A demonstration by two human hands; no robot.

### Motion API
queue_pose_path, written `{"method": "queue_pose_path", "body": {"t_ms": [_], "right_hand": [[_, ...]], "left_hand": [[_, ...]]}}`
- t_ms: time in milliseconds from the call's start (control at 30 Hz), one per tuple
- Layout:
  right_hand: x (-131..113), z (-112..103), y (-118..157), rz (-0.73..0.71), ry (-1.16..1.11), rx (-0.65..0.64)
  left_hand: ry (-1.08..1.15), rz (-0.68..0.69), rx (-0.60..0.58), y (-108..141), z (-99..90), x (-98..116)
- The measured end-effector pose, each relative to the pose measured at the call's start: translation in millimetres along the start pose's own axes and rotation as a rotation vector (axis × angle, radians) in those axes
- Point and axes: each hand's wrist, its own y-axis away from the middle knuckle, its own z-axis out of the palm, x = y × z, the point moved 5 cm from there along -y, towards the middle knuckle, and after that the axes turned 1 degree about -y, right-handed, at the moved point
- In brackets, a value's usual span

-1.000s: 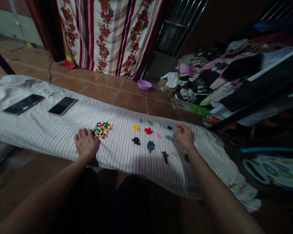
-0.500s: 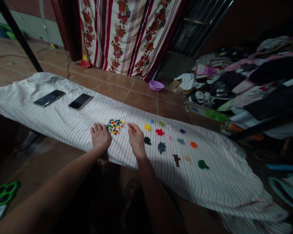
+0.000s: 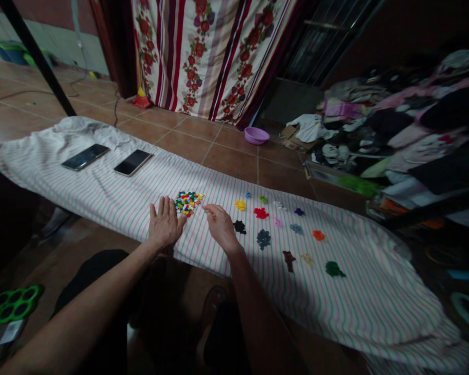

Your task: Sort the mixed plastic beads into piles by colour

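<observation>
White striped cloth [image 3: 94,200], and the left hand [image 3: 164,225] palm-down on it, fingers loosely spread. Mixed colourful bits [image 3: 188,202] sit at its two o'clock, ten o'clock from the right hand [image 3: 220,226], fingers curled (honestly can't tell if they're pinching anything). Black pile [image 3: 239,227] at that hand's three o'clock.

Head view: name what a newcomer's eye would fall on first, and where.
Probably the mixed pile of small bright pieces, on the striped cloth between the left hand and the right hand. Next, the single-colour heaps right of the right hand, where the red heap and orange heap stand out. Beyond the cloth, the flowered curtain hangs at the top.
</observation>
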Motion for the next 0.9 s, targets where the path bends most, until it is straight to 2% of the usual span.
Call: {"method": "queue_pose_path", "body": {"t_ms": [233, 533, 900], "right_hand": [[5.5, 16.7, -11.2, 0.003, 0.064, -0.023], [15.0, 27.3, -27.5, 0.1, 0.134, 0.044], [13.9, 29.1, -33.8, 0.114, 0.147, 0.085]], "left_hand": [[-0.024, 0.086, -0.025, -8.8, 4.4, 0.5], [0.005, 0.167, -0.051, -19.5, 9.6, 2.3], [0.087, 0.208, -0.118, -34.3, 9.3, 6.4]]}}
